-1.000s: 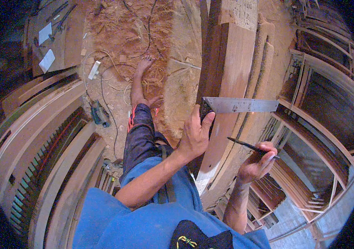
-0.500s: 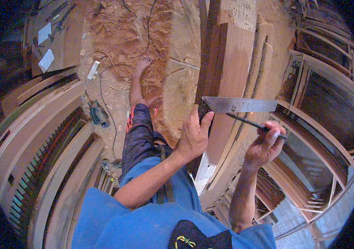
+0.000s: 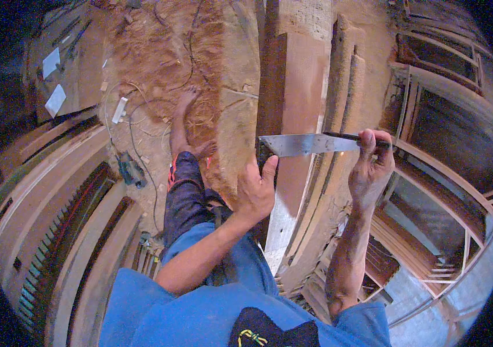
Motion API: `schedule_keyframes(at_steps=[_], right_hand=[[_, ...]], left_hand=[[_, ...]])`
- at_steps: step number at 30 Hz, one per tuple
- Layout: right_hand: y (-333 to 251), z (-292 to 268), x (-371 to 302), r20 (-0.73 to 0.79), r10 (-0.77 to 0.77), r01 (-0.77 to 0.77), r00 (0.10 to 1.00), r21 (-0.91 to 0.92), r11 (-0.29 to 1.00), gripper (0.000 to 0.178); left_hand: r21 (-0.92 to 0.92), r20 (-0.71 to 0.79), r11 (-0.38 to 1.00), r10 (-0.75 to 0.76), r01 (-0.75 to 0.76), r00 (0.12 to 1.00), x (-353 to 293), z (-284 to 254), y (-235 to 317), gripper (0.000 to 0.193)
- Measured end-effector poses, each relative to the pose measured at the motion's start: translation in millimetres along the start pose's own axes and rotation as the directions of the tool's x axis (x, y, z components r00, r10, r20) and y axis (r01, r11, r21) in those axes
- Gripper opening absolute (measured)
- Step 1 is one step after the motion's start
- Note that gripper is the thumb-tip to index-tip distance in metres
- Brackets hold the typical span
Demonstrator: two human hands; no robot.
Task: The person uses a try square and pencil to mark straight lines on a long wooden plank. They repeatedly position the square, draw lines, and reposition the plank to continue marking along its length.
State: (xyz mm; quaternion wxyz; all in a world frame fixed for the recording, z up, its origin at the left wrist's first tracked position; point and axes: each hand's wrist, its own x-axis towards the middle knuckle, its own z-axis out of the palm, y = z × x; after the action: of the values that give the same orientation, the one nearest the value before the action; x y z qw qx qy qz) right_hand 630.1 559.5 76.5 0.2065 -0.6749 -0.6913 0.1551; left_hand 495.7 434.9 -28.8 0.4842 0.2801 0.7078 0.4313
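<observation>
My left hand (image 3: 256, 188) is closed round the dark stock of a try square (image 3: 294, 145), pressing it against the left side of a thick wooden beam (image 3: 304, 87). The metal blade lies across the beam's top and sticks out past its right edge. A dark pencil (image 3: 342, 136) is pinched in my right hand (image 3: 372, 165), which is raised to the right of the beam. Its tip points left, over the far edge of the blade. Whether the tip touches the wood I cannot tell.
Long sawdust-covered boards (image 3: 347, 81) run beside the beam. A power tool (image 3: 132, 169) and a white power strip (image 3: 120, 110) with cables lie on the sawdust-strewn floor at left. Stacked timber (image 3: 44, 191) fills the left side; wooden frames (image 3: 431, 162) stand at right.
My right hand has moved up and away from me, bringing the pencil from the blade's near side to its far edge. My left hand keeps its hold on the square. The whole view has shifted slightly.
</observation>
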Motion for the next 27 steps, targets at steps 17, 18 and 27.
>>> schedule_keyframes(at_steps=[17, 18, 27], right_hand=[[15, -11, -14, -0.132, 0.041, -0.007, 0.990, 0.247, 0.969, 0.027], [14, -10, -17, -0.142, 0.071, -0.033, 0.987, 0.251, 0.967, 0.028], [5, -11, -24, -0.223, 0.151, -0.092, 0.963, 0.255, 0.963, 0.034]], left_hand=[[-0.121, 0.049, 0.993, 0.013, -0.007, 0.999, 7, -3, 1, 0.067], [-0.149, 0.057, 0.989, 0.004, 0.005, 0.998, 11, -3, 3, 0.067], [-0.119, 0.027, 0.993, 0.029, -0.026, 0.999, 39, 1, 8, 0.064]])
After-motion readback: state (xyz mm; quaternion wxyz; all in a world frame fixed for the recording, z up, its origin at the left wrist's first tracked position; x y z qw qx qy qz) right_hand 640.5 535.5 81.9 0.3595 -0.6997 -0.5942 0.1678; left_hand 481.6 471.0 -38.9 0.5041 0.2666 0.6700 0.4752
